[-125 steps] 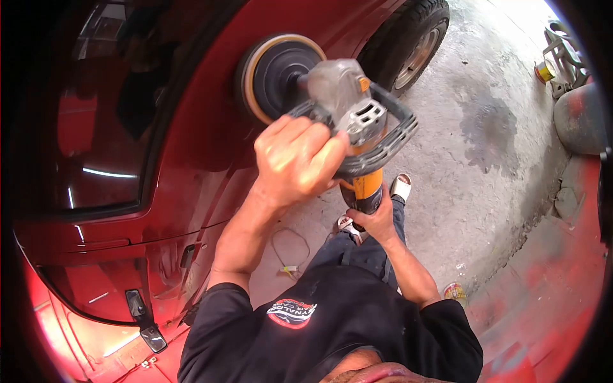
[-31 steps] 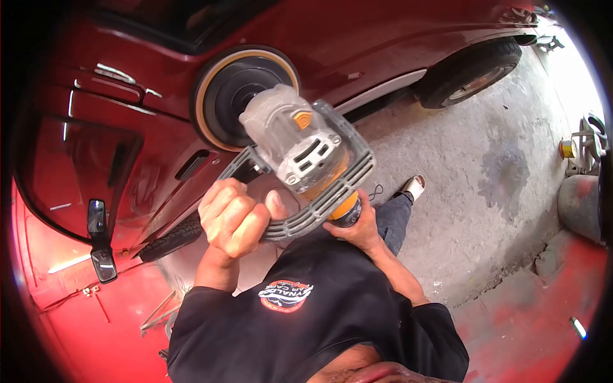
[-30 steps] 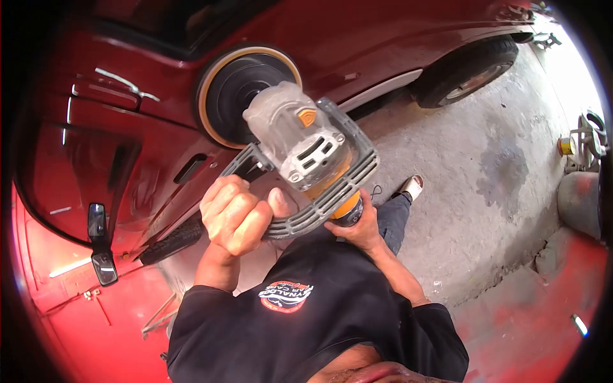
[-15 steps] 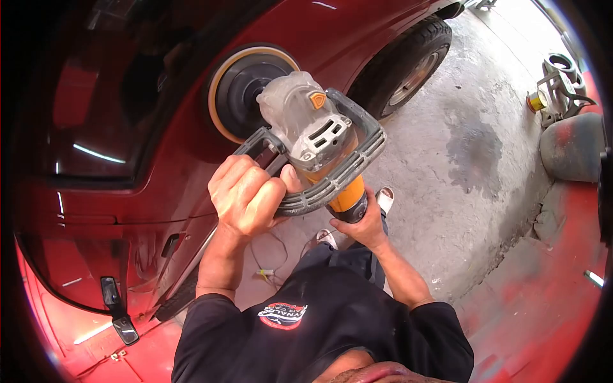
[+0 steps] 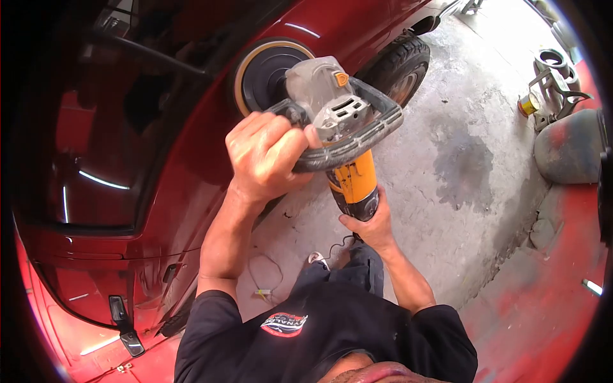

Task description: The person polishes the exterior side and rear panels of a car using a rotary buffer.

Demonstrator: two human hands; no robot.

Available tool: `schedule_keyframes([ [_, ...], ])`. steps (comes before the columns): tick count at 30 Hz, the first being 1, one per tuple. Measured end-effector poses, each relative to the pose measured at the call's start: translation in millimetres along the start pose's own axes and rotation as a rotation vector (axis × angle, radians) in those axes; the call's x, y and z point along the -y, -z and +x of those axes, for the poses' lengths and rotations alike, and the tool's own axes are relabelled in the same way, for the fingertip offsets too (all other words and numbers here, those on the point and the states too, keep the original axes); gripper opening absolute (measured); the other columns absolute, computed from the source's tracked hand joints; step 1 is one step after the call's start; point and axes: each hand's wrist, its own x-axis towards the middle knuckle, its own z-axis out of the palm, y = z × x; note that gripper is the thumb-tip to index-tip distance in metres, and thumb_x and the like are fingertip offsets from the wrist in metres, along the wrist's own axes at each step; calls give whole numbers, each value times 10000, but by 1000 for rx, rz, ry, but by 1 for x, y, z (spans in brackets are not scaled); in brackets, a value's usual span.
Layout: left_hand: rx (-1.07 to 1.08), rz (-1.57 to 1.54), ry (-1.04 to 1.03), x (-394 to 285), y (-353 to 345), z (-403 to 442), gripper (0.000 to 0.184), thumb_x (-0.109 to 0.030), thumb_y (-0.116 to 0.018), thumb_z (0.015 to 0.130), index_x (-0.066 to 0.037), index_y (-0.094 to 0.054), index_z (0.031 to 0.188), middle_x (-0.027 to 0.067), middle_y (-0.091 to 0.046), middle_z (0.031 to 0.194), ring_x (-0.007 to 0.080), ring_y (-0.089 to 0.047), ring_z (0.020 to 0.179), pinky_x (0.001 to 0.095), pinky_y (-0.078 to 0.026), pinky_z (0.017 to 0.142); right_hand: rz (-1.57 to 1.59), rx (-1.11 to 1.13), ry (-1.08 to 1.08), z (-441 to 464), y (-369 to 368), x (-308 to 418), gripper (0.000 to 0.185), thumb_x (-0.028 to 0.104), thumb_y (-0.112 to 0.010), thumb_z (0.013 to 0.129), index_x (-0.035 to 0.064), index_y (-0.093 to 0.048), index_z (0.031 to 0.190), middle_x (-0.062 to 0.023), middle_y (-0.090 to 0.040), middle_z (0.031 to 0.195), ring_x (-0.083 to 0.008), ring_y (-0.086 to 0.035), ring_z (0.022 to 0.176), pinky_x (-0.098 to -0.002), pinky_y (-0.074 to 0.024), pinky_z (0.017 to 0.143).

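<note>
My left hand [image 5: 265, 153] is closed around the black loop handle [image 5: 383, 131] of a yellow and grey power polisher [image 5: 354, 175]. My right hand [image 5: 373, 223] wraps round the black rear end of its yellow body. The polisher's round dark pad [image 5: 265, 73], rimmed in orange-tan, lies against the glossy red side panel of a car [image 5: 345, 25]. Part of the pad is hidden behind the grey, dusty gear head. A dark cord [image 5: 338, 246] trails from the rear of the tool toward my legs.
A car wheel [image 5: 402, 76] stands just beyond the polisher. Dark car windows are at left, with a side mirror [image 5: 118, 309] at lower left. A thin cable [image 5: 265, 274] lies on the concrete floor [image 5: 408, 255]. At right are a tin [image 5: 528, 104], metal parts and a rounded grey object [image 5: 565, 150].
The polisher has moved up and to the right along the red panel, with both hands still on it. The view has shifted slightly, and more of the yellow body shows.
</note>
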Motion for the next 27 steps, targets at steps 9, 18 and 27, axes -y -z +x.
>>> schedule_keyframes([
  [9,-35,-81,-46,20,-84,89,242,-44,-793,722,-73,-561,657,74,-524,599,260,-569,511,362,-480,512,68,-95,23,64,64,39,819,155,-912,702,-38,-467,1363,-87,-701,1124,-162,-675,986,-319,-546,913],
  [18,0,-91,-59,44,-154,154,292,-121,-880,548,-106,-654,732,63,-644,674,284,-679,642,385,-547,597,87,-160,47,126,101,67,594,131,-868,756,-3,-540,1233,-60,-689,931,-114,-638,728,-274,-541,666],
  [27,21,-68,-32,46,-197,186,246,-252,-854,601,-91,-693,695,71,-705,744,300,-710,699,401,-559,610,216,-206,36,156,112,77,480,116,-835,806,27,-532,1169,-51,-651,870,-122,-624,619,-272,-531,551],
])
